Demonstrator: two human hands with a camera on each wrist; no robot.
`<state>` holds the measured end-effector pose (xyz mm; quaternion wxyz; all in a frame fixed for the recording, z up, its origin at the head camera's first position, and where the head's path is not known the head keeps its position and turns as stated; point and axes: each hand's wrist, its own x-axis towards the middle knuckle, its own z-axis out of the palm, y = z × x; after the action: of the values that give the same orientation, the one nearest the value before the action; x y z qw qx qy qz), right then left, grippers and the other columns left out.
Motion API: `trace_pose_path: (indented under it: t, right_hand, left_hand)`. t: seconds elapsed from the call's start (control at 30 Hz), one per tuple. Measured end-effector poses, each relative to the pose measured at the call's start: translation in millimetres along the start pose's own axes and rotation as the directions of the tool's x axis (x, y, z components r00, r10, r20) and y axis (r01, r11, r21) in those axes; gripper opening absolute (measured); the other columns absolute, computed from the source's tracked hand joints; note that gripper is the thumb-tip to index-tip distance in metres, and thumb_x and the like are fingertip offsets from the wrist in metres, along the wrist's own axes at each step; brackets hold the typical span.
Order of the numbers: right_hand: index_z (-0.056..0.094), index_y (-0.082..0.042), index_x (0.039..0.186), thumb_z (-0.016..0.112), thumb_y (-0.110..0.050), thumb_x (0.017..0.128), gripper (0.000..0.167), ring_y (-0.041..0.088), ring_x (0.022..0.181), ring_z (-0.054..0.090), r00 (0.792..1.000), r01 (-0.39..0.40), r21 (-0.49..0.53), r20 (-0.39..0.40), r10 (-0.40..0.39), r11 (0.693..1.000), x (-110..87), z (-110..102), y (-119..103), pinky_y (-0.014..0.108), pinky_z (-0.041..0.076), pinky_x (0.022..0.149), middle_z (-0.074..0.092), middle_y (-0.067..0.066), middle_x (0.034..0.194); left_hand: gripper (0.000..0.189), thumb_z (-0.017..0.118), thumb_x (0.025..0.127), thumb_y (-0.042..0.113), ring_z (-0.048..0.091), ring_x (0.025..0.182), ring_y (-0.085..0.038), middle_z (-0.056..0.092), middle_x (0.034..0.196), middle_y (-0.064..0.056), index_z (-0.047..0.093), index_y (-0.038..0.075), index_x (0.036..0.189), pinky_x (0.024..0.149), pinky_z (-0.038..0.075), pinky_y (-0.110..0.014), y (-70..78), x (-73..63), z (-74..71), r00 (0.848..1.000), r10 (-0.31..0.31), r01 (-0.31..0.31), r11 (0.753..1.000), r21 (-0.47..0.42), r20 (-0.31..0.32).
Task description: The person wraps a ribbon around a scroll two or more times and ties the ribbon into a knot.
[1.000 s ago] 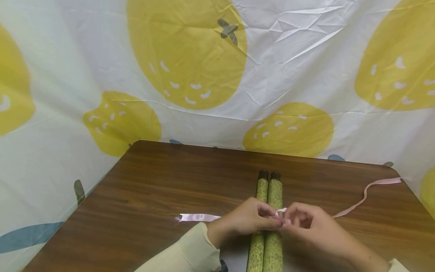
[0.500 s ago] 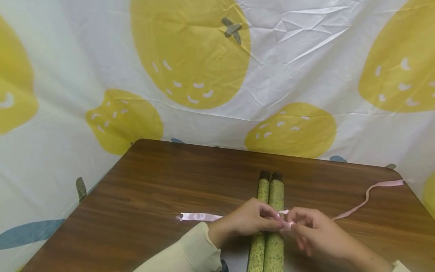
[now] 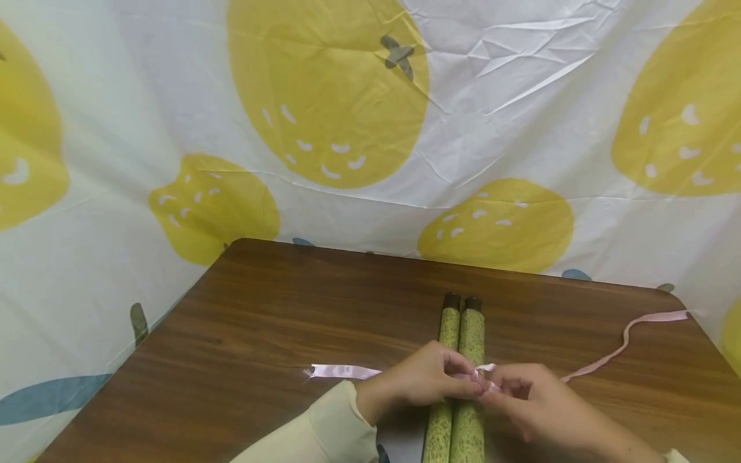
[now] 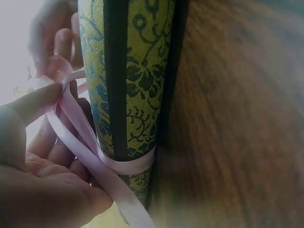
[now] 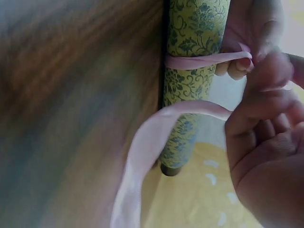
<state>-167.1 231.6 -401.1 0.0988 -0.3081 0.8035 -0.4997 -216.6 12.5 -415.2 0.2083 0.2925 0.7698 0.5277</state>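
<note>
Two parallel rolls of a scroll (image 3: 467,427), covered in yellow-green patterned brocade with dark end knobs, lie side by side. A pink ribbon (image 4: 126,166) passes around them. Above the rolls, my left hand (image 3: 425,376) pinches the ribbon between thumb and fingers, where its strands cross. My right hand (image 3: 541,399) meets it from the right, thumb and index finger pinching a ribbon strand close to the left fingertips. In the right wrist view, a ribbon length (image 5: 147,137) runs from that hand across the roll. Fingers partly hide the crossing, so its exact form is unclear.
One ribbon tail (image 3: 347,371) lies left of the left hand; the other tail (image 3: 625,337) curves toward the table's right edge. The brown wood-grain table (image 3: 301,302) ends at a white curtain (image 3: 359,218) printed with yellow lemons.
My right hand's fingers spread slightly from the left fingertips half a second ago, then came back against them. The left hand keeps its pinch on the ribbon. The head view shifted slightly.
</note>
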Motion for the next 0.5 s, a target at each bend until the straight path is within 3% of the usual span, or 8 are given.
trace_pose_path:
  t: [0.1, 0.23, 0.3, 0.5]
  right_hand:
    - [0.066, -0.004, 0.094, 0.056, -0.005, 0.1, 0.012, 0.002, 0.039, 0.048, 1.0, 0.0, 0.113, 0.022, -0.002, 0.994, 0.1, -4, 1, 0.025, 0.041, 0.034, 0.059, 0.019, 0.067]
    - [0.061, -0.002, 0.091, 0.056, -0.003, 0.099, 0.01, -0.001, 0.041, 0.047, 0.999, -0.035, 0.165, 0.038, 0.029, 0.986, -0.3, -8, 0, 0.024, 0.041, 0.034, 0.071, 0.018, 0.081]
    - [0.056, -0.004, 0.087, 0.059, -0.004, 0.098, 0.011, -0.005, 0.044, 0.045, 0.998, -0.066, 0.152, 0.023, 0.063, 0.986, -0.2, -7, -1, 0.021, 0.041, 0.034, 0.074, 0.016, 0.088]
    - [0.053, -0.005, 0.08, 0.067, -0.007, 0.091, 0.018, 0.001, 0.055, 0.055, 0.984, -0.124, -0.006, -0.133, 0.122, 0.992, 2.3, 5, -7, 0.022, 0.048, 0.044, 0.069, 0.006, 0.077]
  left_hand:
    - [0.014, 0.077, 0.087, 0.017, 0.057, 0.065, 0.001, 0.074, 0.08, 0.004, 0.076, 0.005, 0.095, 0.06, 0.047, -0.016, 0.1, -0.1, 0.2, 1.0, -0.006, 0.006, 1.0, -0.005, 0.003]
    - [0.014, 0.077, 0.086, 0.015, 0.059, 0.067, 0.0, 0.075, 0.084, -0.001, 0.076, 0.004, 0.095, 0.062, 0.05, -0.017, 0.9, -0.5, 0.6, 1.0, -0.012, 0.012, 1.0, -0.013, -0.002]
    - [0.014, 0.077, 0.086, 0.014, 0.058, 0.066, 0.0, 0.075, 0.083, -0.003, 0.075, 0.003, 0.094, 0.061, 0.049, -0.017, 1.0, -0.4, 0.7, 1.0, -0.016, 0.016, 1.0, -0.019, -0.004]
    - [0.015, 0.078, 0.086, 0.015, 0.057, 0.066, 0.001, 0.073, 0.08, 0.001, 0.075, 0.003, 0.094, 0.061, 0.048, -0.017, 0.7, 0.8, 0.2, 1.0, -0.014, 0.014, 1.0, 0.001, 0.001]
